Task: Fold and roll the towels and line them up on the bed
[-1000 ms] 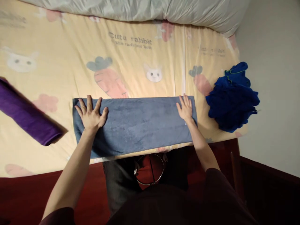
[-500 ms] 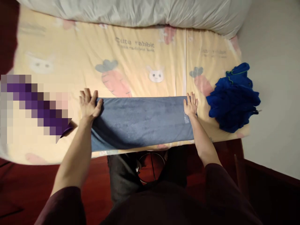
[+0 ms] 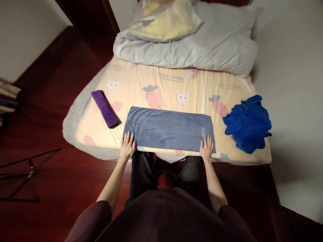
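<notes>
The left hand (image 3: pixel 127 146) and right hand (image 3: pixel 207 147) rest apart, fingers extended, on the near edge of the towel (image 3: pixel 166 129), between the purple roll (image 3: pixel 105 109) and blue cloth (image 3: pixel 248 126).

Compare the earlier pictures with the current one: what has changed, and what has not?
Both hands have moved toward the person, from the far edge of the blue-grey cloth to its near edge: the left hand at the left corner, the right hand near the right. The view now takes in more of the room. The purple roll and crumpled blue cloth stayed on either side.
</notes>
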{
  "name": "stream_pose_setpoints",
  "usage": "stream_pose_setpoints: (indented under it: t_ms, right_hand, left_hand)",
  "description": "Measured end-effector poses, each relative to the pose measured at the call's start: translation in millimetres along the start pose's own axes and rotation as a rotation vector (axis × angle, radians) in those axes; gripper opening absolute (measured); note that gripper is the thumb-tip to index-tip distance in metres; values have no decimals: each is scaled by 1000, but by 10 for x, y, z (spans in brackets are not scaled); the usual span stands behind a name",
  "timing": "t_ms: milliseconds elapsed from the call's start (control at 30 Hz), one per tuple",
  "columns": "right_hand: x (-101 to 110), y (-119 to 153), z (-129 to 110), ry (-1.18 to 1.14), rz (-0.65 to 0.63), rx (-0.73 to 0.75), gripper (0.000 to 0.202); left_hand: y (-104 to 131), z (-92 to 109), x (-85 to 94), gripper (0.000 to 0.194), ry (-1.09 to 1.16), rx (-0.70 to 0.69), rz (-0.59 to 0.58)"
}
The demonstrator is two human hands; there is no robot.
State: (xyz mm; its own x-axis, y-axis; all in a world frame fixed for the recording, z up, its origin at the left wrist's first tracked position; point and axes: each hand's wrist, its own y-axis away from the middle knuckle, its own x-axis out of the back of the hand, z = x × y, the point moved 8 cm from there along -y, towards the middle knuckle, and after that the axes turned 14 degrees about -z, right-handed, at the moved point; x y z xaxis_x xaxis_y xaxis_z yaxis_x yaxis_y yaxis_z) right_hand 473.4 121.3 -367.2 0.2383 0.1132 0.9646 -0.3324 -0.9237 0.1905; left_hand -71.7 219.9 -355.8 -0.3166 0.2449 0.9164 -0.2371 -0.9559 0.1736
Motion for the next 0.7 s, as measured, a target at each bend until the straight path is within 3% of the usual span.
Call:
stream_pose_setpoints:
  t_ms: [233,300,400,533,600,700]
  right_hand:
    - [34,330,411,3,-2,-157,65]
    - [7,442,448,-8,-2,-188,66]
    - [-42,590,482,-36,-5,-201,67]
    - [-97,762,488,-107,-7,-219,67]
    - [-159,910,431,-150,22,-241,68]
    - [-384,1245,226,-250,50,-231,69]
  left_hand:
    - [403,-178,-102,68,81,159,19]
    - [601,-155,-236,69,133,177,6]
    - [996,-10,-595,68,263,186,-111]
    - [1592,136,-979,68,428,273,-212]
    - [1789,159,-1025,70,440,277,-220]
    - [1904,177,-1005,69,407,216,-241]
